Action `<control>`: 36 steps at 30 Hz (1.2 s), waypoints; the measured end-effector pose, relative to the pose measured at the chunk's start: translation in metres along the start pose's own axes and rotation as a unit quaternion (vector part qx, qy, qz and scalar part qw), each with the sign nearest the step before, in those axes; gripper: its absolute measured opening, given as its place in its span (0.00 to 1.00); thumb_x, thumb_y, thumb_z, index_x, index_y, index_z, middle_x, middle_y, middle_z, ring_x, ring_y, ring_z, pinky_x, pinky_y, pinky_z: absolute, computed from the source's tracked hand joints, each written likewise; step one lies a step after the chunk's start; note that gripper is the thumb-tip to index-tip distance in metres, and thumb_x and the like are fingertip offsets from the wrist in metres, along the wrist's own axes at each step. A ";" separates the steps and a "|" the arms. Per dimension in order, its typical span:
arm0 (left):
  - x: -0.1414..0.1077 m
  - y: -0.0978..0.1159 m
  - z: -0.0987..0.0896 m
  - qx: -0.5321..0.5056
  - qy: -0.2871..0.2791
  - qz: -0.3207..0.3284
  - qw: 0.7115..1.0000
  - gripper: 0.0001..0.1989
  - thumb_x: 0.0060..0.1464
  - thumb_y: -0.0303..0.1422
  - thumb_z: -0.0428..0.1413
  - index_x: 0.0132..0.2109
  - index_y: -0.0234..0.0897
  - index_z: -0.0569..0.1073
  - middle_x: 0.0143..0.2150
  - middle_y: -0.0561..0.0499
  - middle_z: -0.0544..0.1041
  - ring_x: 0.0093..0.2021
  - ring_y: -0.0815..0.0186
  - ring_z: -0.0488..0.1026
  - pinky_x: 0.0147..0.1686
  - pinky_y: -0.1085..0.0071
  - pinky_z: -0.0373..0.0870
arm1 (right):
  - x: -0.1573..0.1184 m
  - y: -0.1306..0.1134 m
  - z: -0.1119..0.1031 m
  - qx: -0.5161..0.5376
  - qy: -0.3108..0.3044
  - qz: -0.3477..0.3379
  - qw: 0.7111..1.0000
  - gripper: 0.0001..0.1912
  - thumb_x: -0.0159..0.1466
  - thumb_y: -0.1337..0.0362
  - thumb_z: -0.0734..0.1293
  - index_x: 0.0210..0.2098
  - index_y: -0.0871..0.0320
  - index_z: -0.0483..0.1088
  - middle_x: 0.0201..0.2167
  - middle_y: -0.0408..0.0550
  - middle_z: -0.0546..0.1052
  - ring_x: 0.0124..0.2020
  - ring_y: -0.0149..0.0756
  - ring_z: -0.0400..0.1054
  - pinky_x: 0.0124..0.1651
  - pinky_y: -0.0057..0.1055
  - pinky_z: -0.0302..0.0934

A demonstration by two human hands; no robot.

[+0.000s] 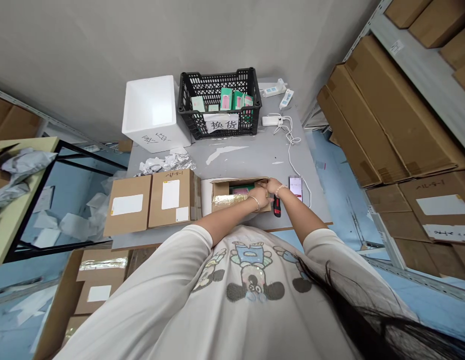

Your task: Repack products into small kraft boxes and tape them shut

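Grey plastic mailers (22, 170) lie crumpled on a yellow-topped table (15, 220) at far left. On the worktop (225, 165), by its left edge, two sealed kraft cartons (150, 202) sit side by side, each with white labels. Crumpled foil wrap (165, 162) lies just beyond them. Along the far edge stand a white foam box (150, 115) with handwritten characters on its side and a black plastic crate (183, 100) holding green-and-white retail boxes (225, 98). A paper sign (221, 122) reading 换货 hangs on the crate's front.

Work point: an open carton (221, 190) near the worktop's near edge, right of the sealed pair. Gold foil padding (225, 201) fills its left side, and a pink-and-green item (242, 189) sits behind it. My left hand (259, 196) and right hand (273, 187) are close together at the carton's right end, fingers curled over its edge. Clamped or merely resting: cannot tell.

A red-and-black box cutter (277, 206) sits under my right hand; contact unclear. Further right lie a lit phone (295, 188), white cable (292, 160) and a power strip (273, 90).

Step in hand, by judgement: settling the carton's contents. Next move calls for the flaps held clear.
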State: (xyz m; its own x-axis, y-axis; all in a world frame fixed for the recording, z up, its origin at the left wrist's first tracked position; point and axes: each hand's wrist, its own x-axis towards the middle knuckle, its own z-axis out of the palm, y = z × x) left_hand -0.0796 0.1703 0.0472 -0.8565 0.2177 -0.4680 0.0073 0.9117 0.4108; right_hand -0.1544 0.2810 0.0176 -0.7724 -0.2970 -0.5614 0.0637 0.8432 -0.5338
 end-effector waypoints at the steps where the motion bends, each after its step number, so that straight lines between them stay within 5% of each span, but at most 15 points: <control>1: -0.003 0.002 0.000 0.006 0.010 0.001 1.000 0.21 0.56 0.49 0.56 0.49 0.40 0.77 0.45 0.43 0.79 0.47 0.54 0.76 0.43 0.64 0.72 | 0.002 0.000 -0.001 -0.005 -0.006 -0.008 1.000 0.26 0.63 0.48 0.67 0.48 0.64 0.76 0.43 0.55 0.80 0.45 0.40 0.72 0.49 0.29 0.61; 3: -0.012 0.008 -0.001 0.020 0.030 0.019 0.999 0.19 0.58 0.47 0.54 0.48 0.40 0.77 0.44 0.43 0.79 0.47 0.54 0.76 0.44 0.63 0.72 | 0.006 0.002 -0.003 -0.023 -0.008 -0.018 1.000 0.25 0.64 0.49 0.66 0.49 0.63 0.75 0.47 0.55 0.79 0.47 0.39 0.72 0.51 0.28 0.61; 7: -0.035 0.031 0.000 0.073 0.072 0.169 0.980 0.13 0.63 0.36 0.50 0.46 0.37 0.76 0.47 0.40 0.77 0.51 0.56 0.75 0.49 0.63 0.70 | 0.013 0.008 -0.009 -0.066 0.008 -0.030 0.997 0.21 0.68 0.54 0.62 0.51 0.61 0.75 0.52 0.55 0.77 0.52 0.39 0.70 0.53 0.27 0.59; 11: -0.063 0.039 0.010 0.124 0.020 0.188 0.974 0.15 0.62 0.25 0.47 0.52 0.31 0.72 0.47 0.34 0.76 0.48 0.55 0.77 0.47 0.62 0.73 | 0.010 0.006 -0.007 -0.075 0.028 -0.032 0.996 0.22 0.69 0.54 0.60 0.52 0.62 0.75 0.51 0.57 0.77 0.53 0.42 0.70 0.53 0.29 0.60; 15: -0.087 0.015 0.029 0.071 -0.063 0.224 0.970 0.26 0.60 0.31 0.52 0.64 0.33 0.63 0.66 0.30 0.62 0.67 0.50 0.60 0.60 0.55 0.62 | 0.004 -0.001 0.003 -0.064 0.063 -0.029 0.996 0.21 0.70 0.57 0.58 0.54 0.61 0.74 0.52 0.57 0.77 0.54 0.42 0.70 0.53 0.30 0.59; 18: -0.094 -0.010 0.040 0.013 -0.112 0.279 0.954 0.31 0.61 0.39 0.51 0.69 0.40 0.57 0.72 0.40 0.50 0.73 0.51 0.43 0.66 0.46 0.48 | -0.001 -0.005 0.005 -0.050 0.068 -0.003 0.996 0.23 0.69 0.53 0.58 0.52 0.62 0.74 0.51 0.59 0.77 0.53 0.44 0.71 0.52 0.31 0.60; 22: -0.095 -0.031 0.042 -0.041 -0.056 0.297 0.952 0.23 0.62 0.36 0.49 0.64 0.48 0.65 0.68 0.46 0.62 0.71 0.58 0.50 0.67 0.50 0.45 | -0.015 -0.011 0.003 -0.081 0.094 0.030 0.992 0.27 0.68 0.47 0.59 0.49 0.63 0.74 0.46 0.63 0.78 0.51 0.48 0.72 0.50 0.35 0.61; 25: -0.100 -0.043 0.030 -0.057 0.076 0.188 0.978 0.17 0.64 0.35 0.47 0.57 0.46 0.73 0.63 0.45 0.69 0.66 0.60 0.61 0.65 0.55 0.53 | -0.034 -0.021 0.007 -0.130 0.179 0.063 0.973 0.29 0.66 0.47 0.61 0.53 0.67 0.69 0.44 0.68 0.77 0.47 0.52 0.73 0.49 0.38 0.63; 27: -0.103 -0.054 0.018 -0.039 0.182 0.019 0.982 0.17 0.62 0.36 0.50 0.56 0.44 0.72 0.65 0.42 0.66 0.66 0.55 0.60 0.64 0.51 0.56 | -0.047 -0.029 0.017 -0.157 0.235 0.082 0.956 0.29 0.66 0.51 0.62 0.56 0.69 0.65 0.46 0.71 0.74 0.46 0.53 0.73 0.48 0.41 0.64; 29: -0.101 -0.067 0.008 -0.016 0.243 -0.154 0.958 0.25 0.56 0.39 0.58 0.60 0.42 0.67 0.70 0.38 0.54 0.69 0.43 0.51 0.61 0.41 0.56 | -0.056 -0.036 0.034 -0.171 0.257 0.085 0.947 0.30 0.65 0.54 0.64 0.58 0.71 0.62 0.49 0.76 0.71 0.49 0.57 0.70 0.48 0.45 0.65; 32: -0.092 -0.082 0.004 -0.012 0.213 -0.283 0.935 0.44 0.45 0.37 0.66 0.67 0.45 0.57 0.74 0.36 0.36 0.70 0.31 0.38 0.55 0.31 0.57 | -0.059 -0.046 0.067 -0.147 0.258 0.080 0.951 0.39 0.63 0.53 0.64 0.65 0.75 0.55 0.53 0.83 0.66 0.53 0.67 0.65 0.46 0.59 0.64; 36: -0.085 -0.097 0.002 -0.054 0.185 -0.265 0.945 0.48 0.45 0.28 0.62 0.70 0.52 0.50 0.74 0.39 0.35 0.70 0.33 0.45 0.53 0.36 0.64 | -0.052 -0.052 0.095 -0.032 0.337 0.047 0.940 0.41 0.66 0.54 0.56 0.71 0.69 0.41 0.56 0.82 0.64 0.54 0.69 0.62 0.40 0.72 0.60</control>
State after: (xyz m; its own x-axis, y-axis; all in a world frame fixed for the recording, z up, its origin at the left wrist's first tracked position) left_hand -0.0065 0.0641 0.0456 -0.8467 -0.4152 -0.3327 -0.5096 0.8126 0.2829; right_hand -0.0575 0.2099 0.0139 -0.9915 0.1134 -0.0642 0.1302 0.8829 -0.4512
